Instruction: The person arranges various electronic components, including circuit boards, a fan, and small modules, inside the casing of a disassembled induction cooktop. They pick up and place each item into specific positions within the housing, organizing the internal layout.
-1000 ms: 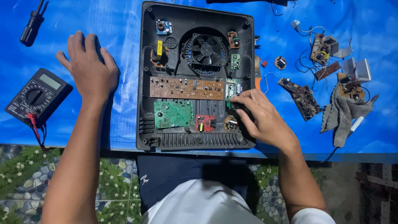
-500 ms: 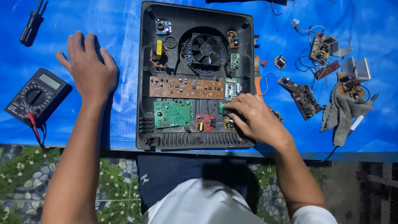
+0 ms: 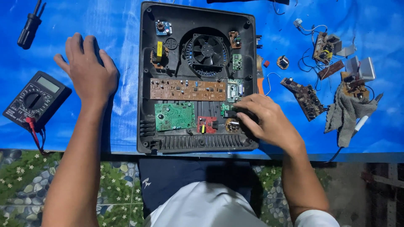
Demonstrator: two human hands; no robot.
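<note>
Right hand point(image 3: 269, 122) is down inside the open black casing point(image 3: 145, 84), lower-right corner, fingers point(image 3: 244, 110) curled over the small green board point(image 3: 227, 110). Grip looks closed on that board or a part beside it, but the knuckles hide the contact, so can't tell for sure. Just beyond the fingertips sits the long brown circuit board point(image 3: 187, 89), running across the casing's middle. To the left of the grip: a small red board point(image 3: 206, 125), then a bigger green board point(image 3: 174, 116). Further away from the hand, top centre of the casing, the round black fan point(image 3: 206, 51).

Left hand point(image 3: 88, 71) is well apart from the casing, flat on the blue sheet point(image 3: 122, 42) covering the bench, fingers spread, palm down, holding nothing. Just outside it, toward the person's left, the black multimeter point(image 3: 35, 98) w/ a red lead plugged in; beyond it, a black-handled tool point(image 3: 29, 27).

Out past the right hand: a loose dark board point(image 3: 305, 97), a grey rag point(image 3: 345, 115), and more small boards w/ wires point(image 3: 326, 46).
</note>
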